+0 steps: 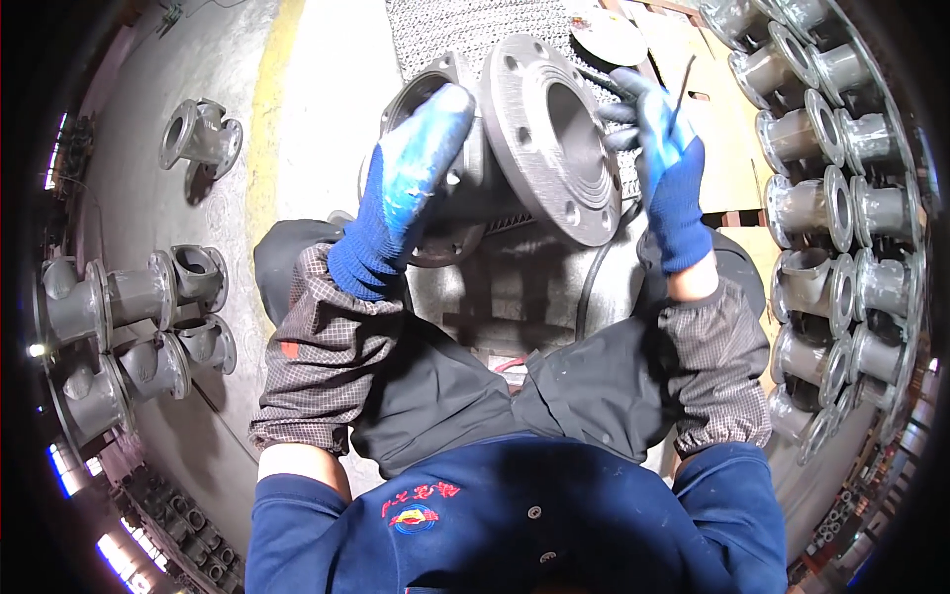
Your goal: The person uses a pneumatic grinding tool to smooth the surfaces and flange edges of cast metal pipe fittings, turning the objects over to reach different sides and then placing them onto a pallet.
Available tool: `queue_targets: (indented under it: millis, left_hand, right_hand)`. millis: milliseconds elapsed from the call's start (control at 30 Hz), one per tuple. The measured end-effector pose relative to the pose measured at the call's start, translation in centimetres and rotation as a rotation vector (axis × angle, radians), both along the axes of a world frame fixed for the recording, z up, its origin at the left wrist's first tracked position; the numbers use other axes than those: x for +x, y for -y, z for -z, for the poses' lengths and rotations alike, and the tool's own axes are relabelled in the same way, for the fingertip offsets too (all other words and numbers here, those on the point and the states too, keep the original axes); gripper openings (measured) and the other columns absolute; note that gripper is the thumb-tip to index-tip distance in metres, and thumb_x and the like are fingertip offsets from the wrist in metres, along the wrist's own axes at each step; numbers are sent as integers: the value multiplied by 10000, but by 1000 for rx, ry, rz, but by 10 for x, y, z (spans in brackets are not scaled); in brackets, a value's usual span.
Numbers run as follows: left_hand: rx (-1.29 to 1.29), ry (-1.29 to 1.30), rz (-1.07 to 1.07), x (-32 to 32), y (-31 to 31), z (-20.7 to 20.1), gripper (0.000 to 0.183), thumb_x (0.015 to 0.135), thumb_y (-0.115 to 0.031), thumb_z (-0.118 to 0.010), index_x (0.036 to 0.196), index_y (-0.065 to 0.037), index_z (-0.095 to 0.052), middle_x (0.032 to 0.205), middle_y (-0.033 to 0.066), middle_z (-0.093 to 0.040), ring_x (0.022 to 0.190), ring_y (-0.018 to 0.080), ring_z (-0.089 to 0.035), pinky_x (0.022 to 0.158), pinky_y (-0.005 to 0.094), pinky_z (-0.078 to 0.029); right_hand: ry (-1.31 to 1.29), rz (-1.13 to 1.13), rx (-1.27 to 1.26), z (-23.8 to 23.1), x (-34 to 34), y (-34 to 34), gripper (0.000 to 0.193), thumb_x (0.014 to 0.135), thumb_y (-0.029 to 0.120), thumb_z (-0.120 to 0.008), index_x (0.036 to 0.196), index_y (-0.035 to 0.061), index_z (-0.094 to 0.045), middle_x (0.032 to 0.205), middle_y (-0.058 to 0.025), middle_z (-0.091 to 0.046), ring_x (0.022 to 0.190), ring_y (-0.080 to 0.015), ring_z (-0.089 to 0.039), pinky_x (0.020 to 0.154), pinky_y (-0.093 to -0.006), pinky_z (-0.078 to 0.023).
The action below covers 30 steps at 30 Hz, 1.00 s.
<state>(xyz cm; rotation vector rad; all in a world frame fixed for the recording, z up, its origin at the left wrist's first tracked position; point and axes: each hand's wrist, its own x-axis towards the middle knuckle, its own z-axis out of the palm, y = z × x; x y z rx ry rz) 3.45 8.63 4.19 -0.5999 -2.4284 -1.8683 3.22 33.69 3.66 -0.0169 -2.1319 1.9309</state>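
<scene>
A large grey metal valve body stands tilted before me, between my knees. Its round flange, with bolt holes and a wide bore, faces right. My left hand, in a blue coated glove, is pressed along the left side of the body, its fingers together and gripping there. To the right, my right hand, gloved alike, has its fingers spread toward the flange rim. A thin dark rod or wire shows at that hand; whether the hand holds it is unclear. The lower part of the body is partly hidden.
Rows of grey flanged castings stand along the right. More castings are at the left, with a single one farther off. A chain-like metal mat and a round pale disc lie ahead. A black cable runs below.
</scene>
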Motion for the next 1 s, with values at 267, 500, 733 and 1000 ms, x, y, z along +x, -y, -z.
queue_targets:
  millis: [267, 500, 733, 1000]
  left_hand:
    - [65, 65, -156, -10, 2, -15, 506, 977, -360, -354, 1229, 64, -472, 1093, 181, -592, 947, 209, -605, 827, 288, -482]
    - [244, 672, -188, -17, 1, 63, 460, 901, -374, -541, 1215, -38, -534, 1048, 105, -603, 927, 161, -594, 783, 266, -486]
    - [334, 579, -216, -32, -40, 89, 628, 888, -423, -550, 1274, 61, -442, 1199, 121, -537, 1096, 169, -517, 946, 291, -408]
    - [500, 806, -136, -51, -56, 36, 569, 871, -513, -492, 1135, -11, -543, 972, 120, -625, 795, 220, -636, 684, 316, -531]
  right_hand:
    - [-20, 106, 277, 41, 20, -28, 291, 916, 205, -512, 1077, -22, -599, 945, -165, -640, 844, -218, -596, 792, -311, -449]
    - [328, 225, -425, 85, 30, -67, 292, 930, 251, -485, 1045, 16, -614, 869, -40, -619, 718, -149, -567, 645, -281, -477]
    - [504, 337, -519, 67, 7, -67, 300, 898, 251, -504, 978, -8, -633, 789, -85, -639, 665, -166, -590, 589, -302, -475]
    - [295, 194, 237, 67, -13, -77, 293, 939, 250, -434, 1003, 32, -618, 891, -46, -636, 772, -104, -590, 675, -243, -483]
